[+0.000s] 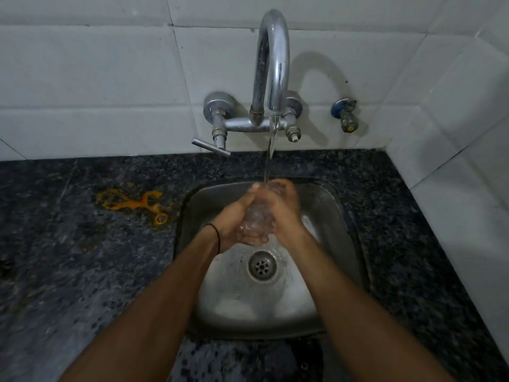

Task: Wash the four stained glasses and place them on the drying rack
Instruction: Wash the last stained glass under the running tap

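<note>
Left hand (pixel 234 224) and right hand (pixel 283 213) both clasp 1 clear ribbed glass (pixel 257 216) under the tap stream (pixel 271 144) over the steel sink (pixel 330 205); rinse step, racking probably next.

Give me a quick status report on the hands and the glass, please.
Left hand and right hand both clasp glass under running tap. Over sink. Nothing in the way.

above hands: spout (pixel 275 59) | sink (pixel 338 216) sides: open
</note>
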